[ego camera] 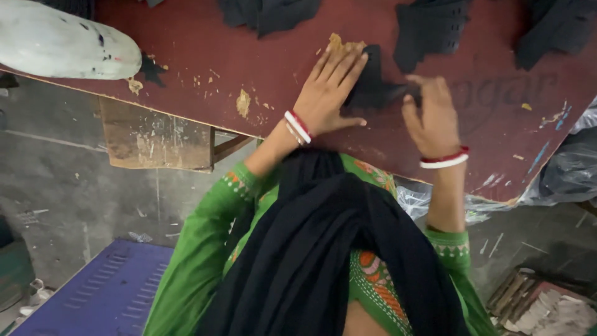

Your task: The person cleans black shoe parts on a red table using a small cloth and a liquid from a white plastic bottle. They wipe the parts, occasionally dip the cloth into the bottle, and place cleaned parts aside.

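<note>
A black cut fabric piece lies on the dark red worktable. My left hand lies flat on the piece's left edge with its fingers stretched out, pressing it down. My right hand pinches the right side of the same piece between thumb and fingers. Both wrists wear red and white bangles. My green sleeves and a black scarf fill the lower middle of the view.
More black cut pieces lie along the table's far side. A white rounded object sits at the top left. A wooden shelf hangs under the table. A blue perforated panel and wood scraps lie on the floor.
</note>
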